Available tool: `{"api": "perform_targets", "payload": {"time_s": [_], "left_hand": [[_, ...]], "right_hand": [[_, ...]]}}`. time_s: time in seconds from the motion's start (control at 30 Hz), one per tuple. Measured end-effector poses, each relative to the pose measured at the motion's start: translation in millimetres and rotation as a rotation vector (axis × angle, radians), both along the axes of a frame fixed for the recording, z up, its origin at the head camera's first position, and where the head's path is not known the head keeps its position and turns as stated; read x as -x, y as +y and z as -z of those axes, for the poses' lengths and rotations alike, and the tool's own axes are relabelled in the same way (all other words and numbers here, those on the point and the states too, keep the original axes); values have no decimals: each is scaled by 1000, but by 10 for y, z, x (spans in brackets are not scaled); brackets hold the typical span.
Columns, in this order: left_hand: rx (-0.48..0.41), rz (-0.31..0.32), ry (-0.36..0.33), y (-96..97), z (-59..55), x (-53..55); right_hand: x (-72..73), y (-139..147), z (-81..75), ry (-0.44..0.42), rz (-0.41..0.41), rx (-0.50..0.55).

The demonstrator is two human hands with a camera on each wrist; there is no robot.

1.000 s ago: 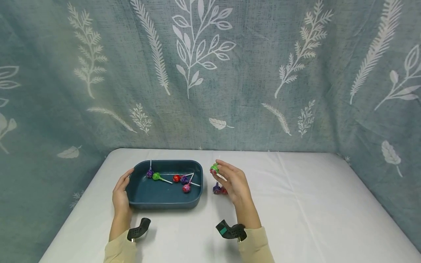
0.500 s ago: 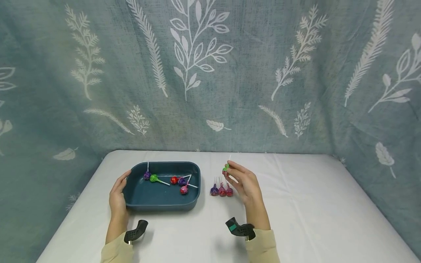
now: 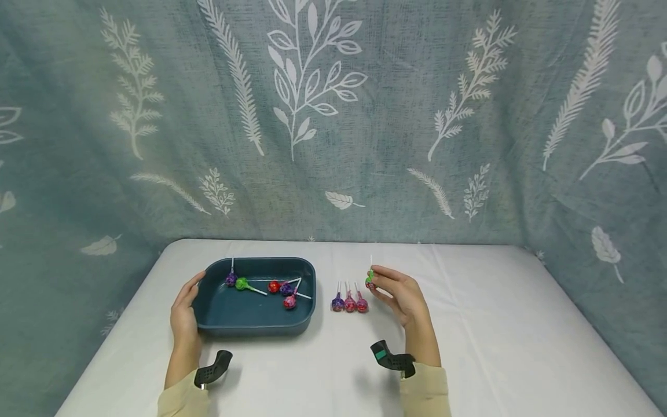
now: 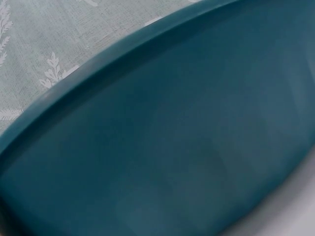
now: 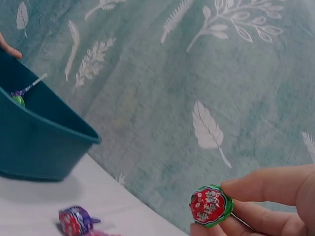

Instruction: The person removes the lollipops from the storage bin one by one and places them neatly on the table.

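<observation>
My right hand [image 3: 406, 295] pinches a lollipop [image 5: 211, 205] with a green and red wrapper between thumb and fingers. Its head is down and its white stick points up, above the white tabletop. Just left of it, three lollipops [image 3: 350, 304] in purple and pink wrappers lie side by side in a row, sticks pointing away. My left hand [image 3: 184, 318] rests along the left end of a dark teal tray [image 3: 250, 330], fingers extended against its wall up to the rim. Several lollipops [image 3: 242, 284], green, red, purple and pink, lie inside; the left wrist view shows only the tray's wall [image 4: 147, 118].
A white cloth [image 3: 500, 324] covers the table. Behind it hangs a grey-green curtain [image 3: 385, 127] with white leaf prints, also along both sides. The tray's right end stands close to the row of lollipops.
My right hand has moved right and a little lower with the green lollipop, past the row, uncovering all three lollipops there. The left hand stays at the tray.
</observation>
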State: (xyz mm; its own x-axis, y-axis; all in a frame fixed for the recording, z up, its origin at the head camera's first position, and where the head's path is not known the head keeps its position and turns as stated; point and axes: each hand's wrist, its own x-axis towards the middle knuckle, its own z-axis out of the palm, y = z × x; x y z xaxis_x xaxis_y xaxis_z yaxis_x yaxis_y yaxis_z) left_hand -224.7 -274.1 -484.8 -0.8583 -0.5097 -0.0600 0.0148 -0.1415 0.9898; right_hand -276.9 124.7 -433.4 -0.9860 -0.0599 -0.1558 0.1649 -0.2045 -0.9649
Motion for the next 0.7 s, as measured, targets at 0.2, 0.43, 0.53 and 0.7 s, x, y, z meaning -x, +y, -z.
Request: {"api": "perform_targets", "payload": {"time_s": [0.2, 0.43, 0.53, 0.7], "left_hand": [[-3, 0, 11, -6, -3, 2], [-6, -5, 9, -3, 1, 0], [-4, -6, 8, 0, 0, 3], [-9, -5, 23, 6, -5, 8]], "right_hand": [[20, 82, 79, -23, -23, -58], [28, 104, 140, -51, -51, -122], [37, 97, 172, -71, -54, -166], [48, 108, 218, -93, -52, -222]]}}
